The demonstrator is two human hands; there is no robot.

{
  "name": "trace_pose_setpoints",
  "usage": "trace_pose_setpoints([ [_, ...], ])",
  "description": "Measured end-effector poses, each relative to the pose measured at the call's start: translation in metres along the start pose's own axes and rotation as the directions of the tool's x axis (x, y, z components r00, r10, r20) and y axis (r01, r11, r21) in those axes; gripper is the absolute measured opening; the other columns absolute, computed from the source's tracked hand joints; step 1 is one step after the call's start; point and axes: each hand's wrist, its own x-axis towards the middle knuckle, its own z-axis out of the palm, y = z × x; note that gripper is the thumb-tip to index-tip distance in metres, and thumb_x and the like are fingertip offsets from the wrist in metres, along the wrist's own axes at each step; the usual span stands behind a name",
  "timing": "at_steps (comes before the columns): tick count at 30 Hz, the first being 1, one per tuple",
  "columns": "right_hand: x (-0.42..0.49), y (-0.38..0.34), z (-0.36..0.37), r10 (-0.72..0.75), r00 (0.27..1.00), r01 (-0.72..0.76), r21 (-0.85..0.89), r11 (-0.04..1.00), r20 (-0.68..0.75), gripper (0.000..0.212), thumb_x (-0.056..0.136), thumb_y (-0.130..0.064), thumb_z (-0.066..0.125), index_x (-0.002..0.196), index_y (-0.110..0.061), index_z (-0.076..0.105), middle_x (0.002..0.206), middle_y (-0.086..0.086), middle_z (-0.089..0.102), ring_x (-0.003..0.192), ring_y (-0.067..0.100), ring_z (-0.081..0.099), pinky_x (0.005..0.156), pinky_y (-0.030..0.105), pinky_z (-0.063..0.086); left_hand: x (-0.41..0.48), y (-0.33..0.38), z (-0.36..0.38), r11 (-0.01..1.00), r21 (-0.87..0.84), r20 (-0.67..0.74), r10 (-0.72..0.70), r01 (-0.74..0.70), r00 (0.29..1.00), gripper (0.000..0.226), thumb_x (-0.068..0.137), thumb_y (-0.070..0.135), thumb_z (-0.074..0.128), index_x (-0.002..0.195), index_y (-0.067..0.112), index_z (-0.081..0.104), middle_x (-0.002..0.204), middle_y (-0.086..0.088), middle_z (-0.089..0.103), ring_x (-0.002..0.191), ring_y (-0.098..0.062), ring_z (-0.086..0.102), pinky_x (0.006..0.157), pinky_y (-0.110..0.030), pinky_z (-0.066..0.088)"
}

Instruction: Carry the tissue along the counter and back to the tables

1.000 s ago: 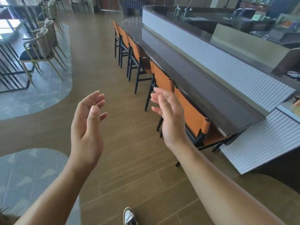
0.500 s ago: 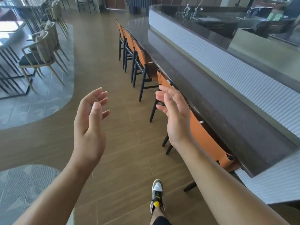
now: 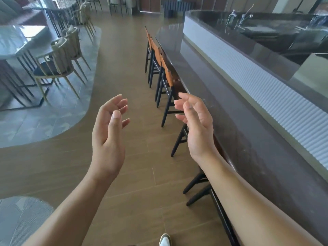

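My left hand [image 3: 108, 134] is raised in front of me over the wooden floor, palm turned inward, fingers loosely curved and holding nothing. My right hand [image 3: 195, 125] is raised opposite it, palm facing the left hand, fingers relaxed and empty. It hovers above the edge of the long dark bar counter [image 3: 239, 121] and over the black legs of the nearest orange-backed chair [image 3: 166, 75]. Neither hand touches anything.
A row of orange-backed black chairs [image 3: 154, 50] lines the counter's left side. A white ribbed panel [image 3: 266, 82] rises behind the counter. Pale armchairs [image 3: 58, 63] and tables [image 3: 19, 41] stand on grey tile at left. Wooden floor [image 3: 124, 68] runs ahead. My shoe [image 3: 165, 240] shows at the bottom.
I have walked forward along the counter; the nearest chairs have slid under and behind my right arm. Both hands stay raised and open in much the same pose.
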Motion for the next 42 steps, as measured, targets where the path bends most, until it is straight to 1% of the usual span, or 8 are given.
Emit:
trace_pose_setpoints([
  [3, 0.051, 0.017, 0.004, -0.004, 0.999, 0.004, -0.006, 1.0, 0.032, 0.029, 0.104, -0.037, 0.05, 0.125, -0.028, 0.066, 0.113, -0.013, 0.072, 0.118, 0.012, 0.066, 0.1, 0.032, 0.056, 0.042, -0.018, 0.015, 1.0, 0.002, -0.017, 0.0, 0.0, 1.0, 0.041, 0.101, 0.047, 0.042, 0.136, 0.031, 0.058, 0.139, 0.003, 0.065, 0.134, -0.017, 0.06, 0.105, -0.044, 0.053],
  [7, 0.114, 0.044, 0.016, -0.004, 0.998, 0.004, 0.005, 1.0, 0.057, 0.029, 0.104, -0.036, 0.049, 0.126, -0.026, 0.065, 0.115, -0.006, 0.072, 0.117, 0.011, 0.066, 0.101, 0.033, 0.056, 0.1, -0.046, 0.026, 1.0, -0.003, -0.036, 0.003, -0.003, 0.999, 0.042, 0.1, 0.047, 0.043, 0.136, 0.031, 0.058, 0.138, 0.003, 0.066, 0.133, -0.018, 0.061, 0.105, -0.044, 0.053],
  [11, 0.179, 0.08, 0.039, -0.008, 0.997, 0.007, 0.002, 1.0, 0.078, 0.03, 0.104, -0.036, 0.049, 0.126, -0.026, 0.065, 0.112, -0.006, 0.072, 0.115, 0.015, 0.067, 0.102, 0.047, 0.056, 0.165, -0.081, 0.029, 1.0, 0.003, -0.052, 0.01, -0.009, 0.999, 0.042, 0.1, 0.046, 0.042, 0.135, 0.03, 0.059, 0.138, 0.003, 0.066, 0.133, -0.017, 0.061, 0.104, -0.044, 0.053],
  [14, 0.231, 0.106, 0.064, -0.01, 0.997, 0.007, 0.036, 0.999, 0.083, 0.03, 0.103, -0.033, 0.05, 0.126, -0.021, 0.066, 0.106, -0.004, 0.072, 0.113, 0.025, 0.066, 0.103, 0.052, 0.053, 0.22, -0.109, 0.024, 1.0, -0.008, -0.07, 0.015, -0.015, 0.997, 0.041, 0.1, 0.046, 0.043, 0.134, 0.031, 0.06, 0.137, 0.003, 0.066, 0.132, -0.018, 0.061, 0.104, -0.046, 0.053],
  [21, 0.364, 0.158, 0.148, 0.004, 0.996, -0.006, 0.021, 1.0, 0.091, 0.032, 0.103, -0.035, 0.05, 0.128, -0.021, 0.065, 0.113, -0.005, 0.072, 0.115, 0.013, 0.067, 0.104, 0.047, 0.055, 0.372, -0.167, -0.006, 1.0, 0.018, -0.08, 0.011, -0.01, 0.997, 0.044, 0.101, 0.046, 0.043, 0.137, 0.026, 0.059, 0.139, 0.001, 0.065, 0.132, -0.018, 0.062, 0.104, -0.047, 0.054],
  [32, 0.539, 0.22, 0.238, -0.008, 0.994, 0.004, 0.042, 0.999, 0.108, 0.034, 0.104, -0.039, 0.05, 0.131, -0.025, 0.063, 0.126, -0.008, 0.07, 0.126, 0.01, 0.063, 0.11, 0.046, 0.052, 0.568, -0.233, -0.027, 0.999, 0.025, -0.065, 0.023, -0.022, 0.998, 0.042, 0.101, 0.047, 0.043, 0.135, 0.029, 0.059, 0.136, 0.003, 0.066, 0.131, -0.017, 0.062, 0.105, -0.048, 0.054],
  [37, 0.614, 0.266, 0.266, -0.001, 0.992, -0.004, 0.036, 0.999, 0.123, 0.046, 0.1, -0.049, 0.052, 0.135, -0.021, 0.063, 0.129, -0.012, 0.069, 0.13, 0.011, 0.062, 0.111, 0.043, 0.052, 0.645, -0.278, -0.021, 1.0, 0.015, -0.067, 0.015, -0.014, 0.998, 0.041, 0.1, 0.047, 0.043, 0.135, 0.03, 0.059, 0.135, 0.003, 0.067, 0.131, -0.016, 0.062, 0.104, -0.045, 0.054],
  [42, 0.706, 0.312, 0.295, 0.006, 0.988, -0.012, 0.035, 0.999, 0.154, 0.038, 0.103, -0.039, 0.051, 0.135, -0.022, 0.062, 0.131, -0.007, 0.068, 0.131, 0.012, 0.06, 0.112, 0.043, 0.051, 0.737, -0.325, -0.011, 0.999, 0.035, -0.06, 0.007, -0.005, 0.998, 0.04, 0.101, 0.046, 0.043, 0.136, 0.032, 0.058, 0.136, 0.003, 0.066, 0.132, -0.018, 0.062, 0.105, -0.047, 0.054],
])
